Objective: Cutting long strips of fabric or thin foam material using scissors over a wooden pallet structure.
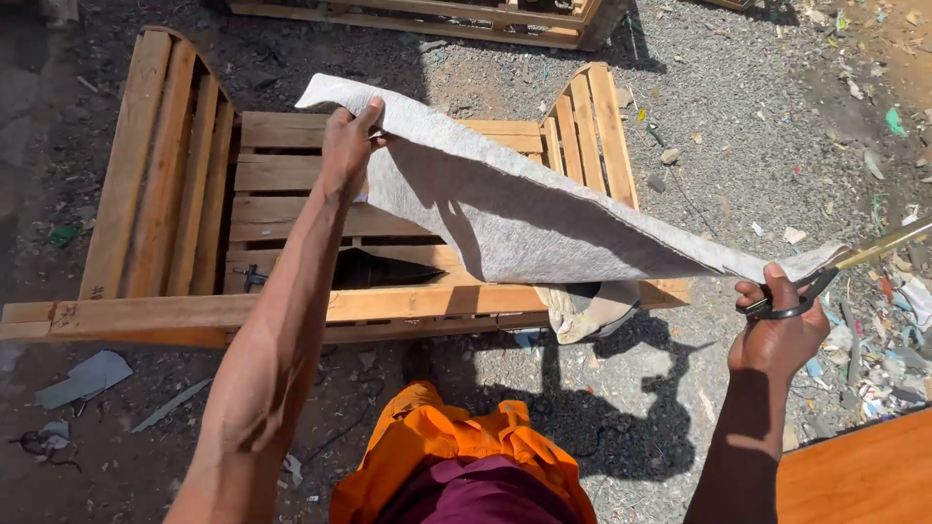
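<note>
Sunlit gravel ground (738, 126) strewn with scraps lies under a slatted wooden frame (184, 194). The left hand (348, 146) at 11 o'clock pinches the grey felt sheet (524, 218), stretched above the frame. The right hand (780, 325) at 4 o'clock grips scissors (835, 272) at the sheet's corner.

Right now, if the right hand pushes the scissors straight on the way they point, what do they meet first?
The right hand points the scissors up-right; their tips leave the frame, past only littered gravel ground below. Looks free; depth is unclear.

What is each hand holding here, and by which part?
The left hand pinches the grey felt sheet at its upper edge; the right hand holds scissors by the handle loops.
</note>
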